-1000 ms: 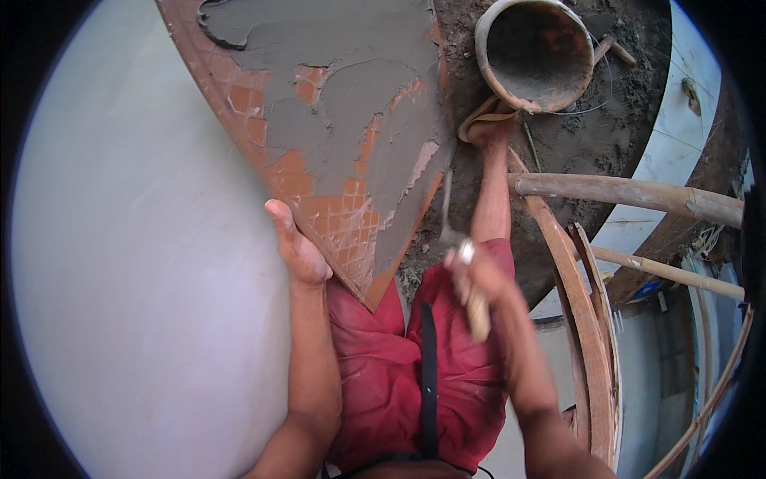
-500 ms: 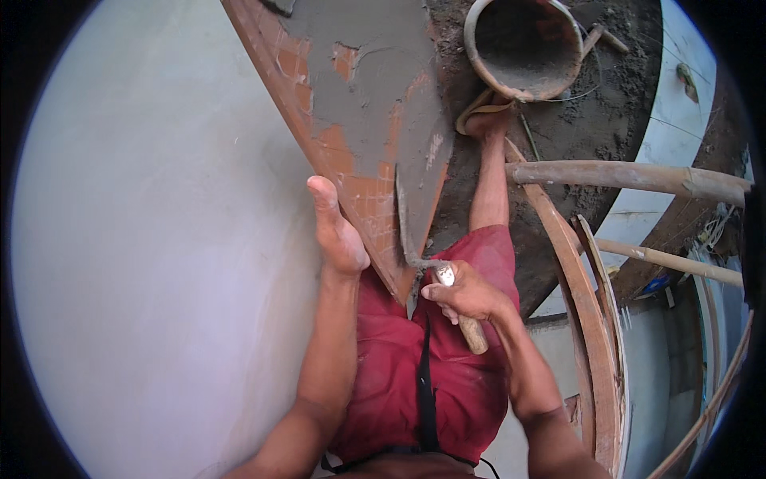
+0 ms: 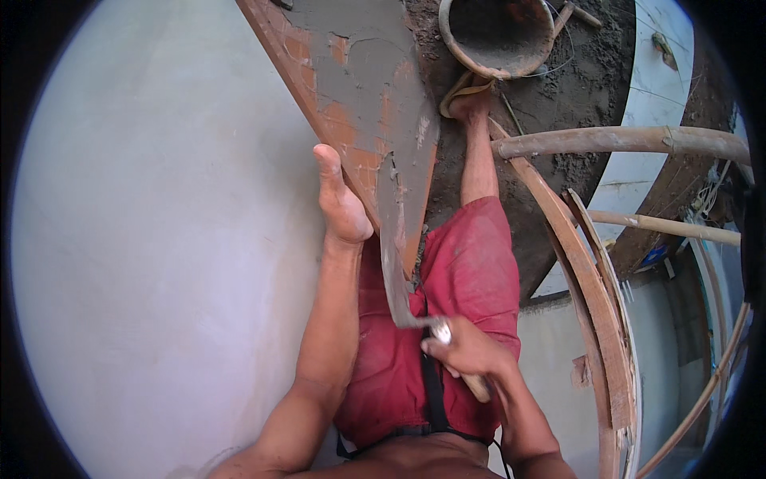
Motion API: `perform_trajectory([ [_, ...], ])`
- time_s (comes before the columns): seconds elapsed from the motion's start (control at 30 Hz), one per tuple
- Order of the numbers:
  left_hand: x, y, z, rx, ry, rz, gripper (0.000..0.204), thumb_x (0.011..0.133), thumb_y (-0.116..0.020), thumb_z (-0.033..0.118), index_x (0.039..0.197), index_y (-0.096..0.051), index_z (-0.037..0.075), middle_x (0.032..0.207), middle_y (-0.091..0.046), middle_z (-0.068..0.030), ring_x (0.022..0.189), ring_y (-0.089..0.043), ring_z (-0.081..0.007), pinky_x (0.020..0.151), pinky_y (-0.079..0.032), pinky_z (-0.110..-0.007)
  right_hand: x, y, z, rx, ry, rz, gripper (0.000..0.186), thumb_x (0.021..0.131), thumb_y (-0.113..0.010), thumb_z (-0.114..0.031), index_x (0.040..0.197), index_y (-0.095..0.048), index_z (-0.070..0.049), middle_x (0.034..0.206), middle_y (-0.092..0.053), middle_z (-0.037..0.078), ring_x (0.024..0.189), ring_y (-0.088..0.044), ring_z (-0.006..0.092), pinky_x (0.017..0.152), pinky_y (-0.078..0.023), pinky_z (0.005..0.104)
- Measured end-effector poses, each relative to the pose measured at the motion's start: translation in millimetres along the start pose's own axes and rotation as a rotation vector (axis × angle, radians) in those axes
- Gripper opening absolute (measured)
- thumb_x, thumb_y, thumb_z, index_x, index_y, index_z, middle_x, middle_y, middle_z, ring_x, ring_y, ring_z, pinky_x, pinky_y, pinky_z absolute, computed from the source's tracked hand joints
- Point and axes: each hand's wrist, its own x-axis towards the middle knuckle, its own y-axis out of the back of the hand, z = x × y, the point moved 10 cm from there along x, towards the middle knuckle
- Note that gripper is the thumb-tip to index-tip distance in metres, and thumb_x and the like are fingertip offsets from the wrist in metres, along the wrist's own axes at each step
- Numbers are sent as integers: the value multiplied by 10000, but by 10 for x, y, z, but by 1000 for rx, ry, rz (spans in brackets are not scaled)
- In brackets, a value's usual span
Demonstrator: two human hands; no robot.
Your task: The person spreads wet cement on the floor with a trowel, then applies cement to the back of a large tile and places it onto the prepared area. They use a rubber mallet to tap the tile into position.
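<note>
A tile [image 3: 338, 128] lies across my left hand, its orange-brown gridded back turned up and one corner toward me. Grey wet mortar [image 3: 359, 80] covers much of that back, with bare orange patches near the left edge. My left hand [image 3: 345, 209] supports the tile at its left edge, thumb stretched out beside it; the other fingers are hidden beneath. In my right hand [image 3: 471, 350], a trowel [image 3: 391, 275] is gripped by its wooden handle. Its mortar-smeared blade overlaps the near corner of the tile, seen almost edge-on.
Beyond my sandalled foot [image 3: 469, 102] stands a round bucket [image 3: 451, 49] on dark soil [image 3: 590, 96]. A bamboo pole [image 3: 590, 141] and bent wooden planks [image 3: 594, 307] stand close on my right. A pale wall [image 3: 159, 239] fills the left side. White tiles [image 3: 638, 152] run behind the pole.
My right hand has drawn the trowel toward my body, its blade now reaching past the tile's near corner. My left hand stays under the tile. The view has shifted slightly.
</note>
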Motion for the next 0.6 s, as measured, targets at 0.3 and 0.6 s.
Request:
perform_trajectory([
  [0.3,-10,76,6,76,-10,92,751,957,-343,594,1426,-281,11,1412,-392,-107,1275,-402,-241,1055,-351,-383,-5,422,649,634,110,441,143,908,-415,-173,1009,-467,-86,698,-470,5,543,-476,107,493,-417,272],
  [0.6,-15,-147,-57,131,-69,150,759,951,-350,601,1427,-283,13,1423,-386,-100,1278,-398,-249,1066,-327,-391,70,18,296,839,76,-116,336,988,-422,-425,929,-423,-94,601,-442,31,431,-440,132,386,-393,271],
])
